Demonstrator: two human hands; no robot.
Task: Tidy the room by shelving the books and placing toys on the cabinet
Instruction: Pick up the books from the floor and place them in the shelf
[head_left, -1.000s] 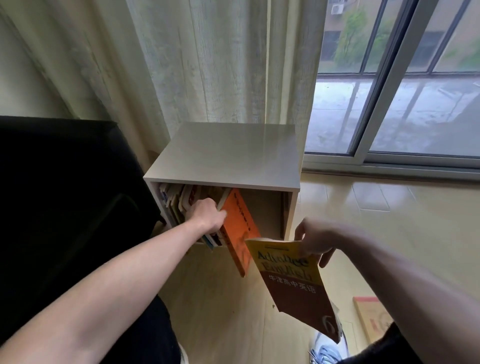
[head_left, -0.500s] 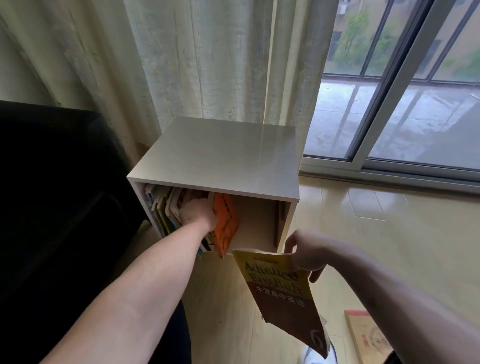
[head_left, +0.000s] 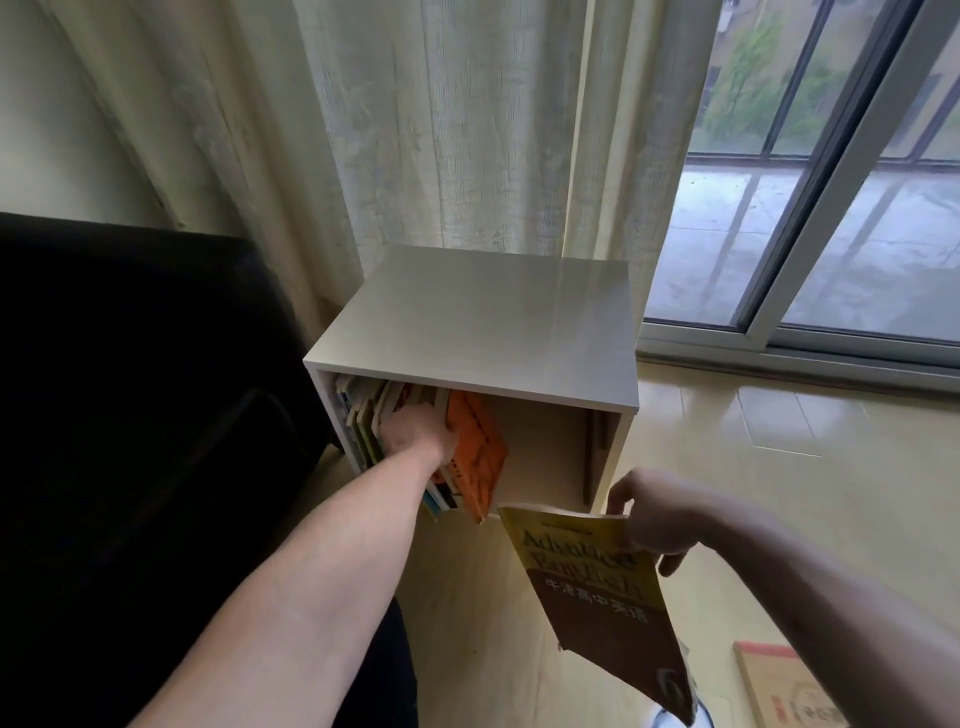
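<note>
Soft daylight from the window (head_left: 810, 218) glares on the cabinet (head_left: 483, 322) top; left side dark, edges bowed.

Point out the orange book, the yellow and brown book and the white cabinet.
Orange paperback book (head_left: 475, 452), head view, front cover.
Yellow and brown paperback book (head_left: 597, 597), head view, middle of cover.
White wooden cabinet (head_left: 483, 322), head view, top panel.

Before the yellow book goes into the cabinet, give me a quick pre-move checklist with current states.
1. Right hand grips the yellow book: ok.
2. Free slot in the cabinet, right of the orange book: ok.
3. Left hand steadies the shelved books: ok.
4. Orange book upright: not ok, it leans.
5. Yellow book lined up with the slot: not ok, tilted, below the opening.
6. Slot depth: cannot tell.
</note>
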